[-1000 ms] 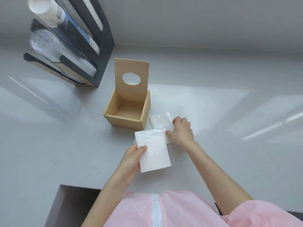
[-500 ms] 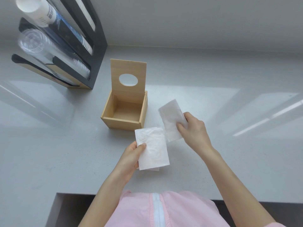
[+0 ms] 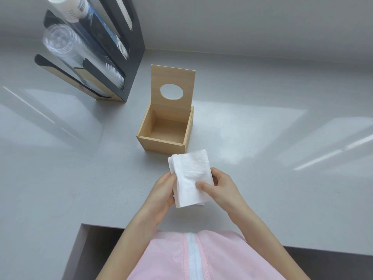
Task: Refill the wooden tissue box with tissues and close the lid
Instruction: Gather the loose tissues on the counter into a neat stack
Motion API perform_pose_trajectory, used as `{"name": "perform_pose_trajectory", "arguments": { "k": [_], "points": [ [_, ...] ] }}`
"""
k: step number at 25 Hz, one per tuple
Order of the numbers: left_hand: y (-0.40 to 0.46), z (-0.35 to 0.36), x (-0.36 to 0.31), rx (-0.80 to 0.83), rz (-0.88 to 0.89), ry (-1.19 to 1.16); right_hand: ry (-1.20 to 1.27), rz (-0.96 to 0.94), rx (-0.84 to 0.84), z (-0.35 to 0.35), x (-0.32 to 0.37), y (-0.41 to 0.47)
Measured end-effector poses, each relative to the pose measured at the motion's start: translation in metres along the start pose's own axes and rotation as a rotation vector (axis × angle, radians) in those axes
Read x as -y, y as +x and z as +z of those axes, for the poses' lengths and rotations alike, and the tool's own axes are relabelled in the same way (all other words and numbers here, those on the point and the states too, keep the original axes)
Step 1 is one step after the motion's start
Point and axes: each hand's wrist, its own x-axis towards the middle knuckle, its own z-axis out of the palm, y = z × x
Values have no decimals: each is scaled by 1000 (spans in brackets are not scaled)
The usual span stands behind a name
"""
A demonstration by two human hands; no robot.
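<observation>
The wooden tissue box [image 3: 161, 145] stands on the grey counter with nothing inside it. Its lid [image 3: 172, 77], with an oval hole, is raised upright at the back. Just in front of the box, above the counter, both hands hold a small stack of white folded tissues [image 3: 190, 174]. My left hand [image 3: 161, 196] grips the stack's left edge. My right hand [image 3: 221, 187] holds the right side, thumb pressed on the top sheet.
A black and wood cup dispenser [image 3: 105, 57] with clear and paper cups stands at the back left, close to the box. The counter's front edge [image 3: 101, 225] steps inward at the lower left. A grey wall runs along the back.
My right hand lifted a tissue off the counter and brought it onto the tissue in my left hand. Both hands now hold one stack together.
</observation>
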Motion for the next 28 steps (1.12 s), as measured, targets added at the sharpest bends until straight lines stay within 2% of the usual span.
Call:
{"name": "perform_pose_trajectory", "arguments": {
  "k": [8,17,20,23,25,28],
  "points": [
    [2,-26,-5,-49,-79,-104,-166,9,-94,31,7,2],
    [0,-54,-3,-35,-28,97,-115,2,-114,60,3,7],
    [2,-59,-6,-42,-32,85,-79,19,-243,51,0,12],
    [2,-63,-10,-60,-38,67,-406,46,-413,44,-7,18],
    [2,-65,-10,-71,-34,56,-585,90,-442,42,-12,24],
    [0,-64,-7,-81,-39,27,-681,127,-427,40,-14,30]
  ]
}}
